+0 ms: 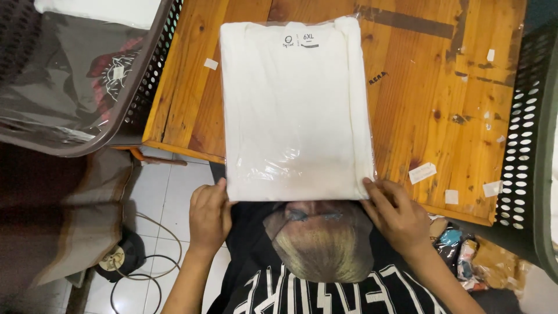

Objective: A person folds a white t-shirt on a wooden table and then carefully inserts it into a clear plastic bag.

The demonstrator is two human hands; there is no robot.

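I see a folded white shirt (296,110) sealed in a clear plastic bag lying flat on the wooden bench (442,116), its near edge hanging just over the bench's front edge, with a dark perforated basket (87,75) of bagged dark clothes to the left and another perforated basket (523,134) to the right. My left hand (209,218) grips the bag's near left corner, fingers curled under and thumb against the edge, while my right hand (395,215) holds the near right corner with fingers (378,195) together, pressed along the plastic
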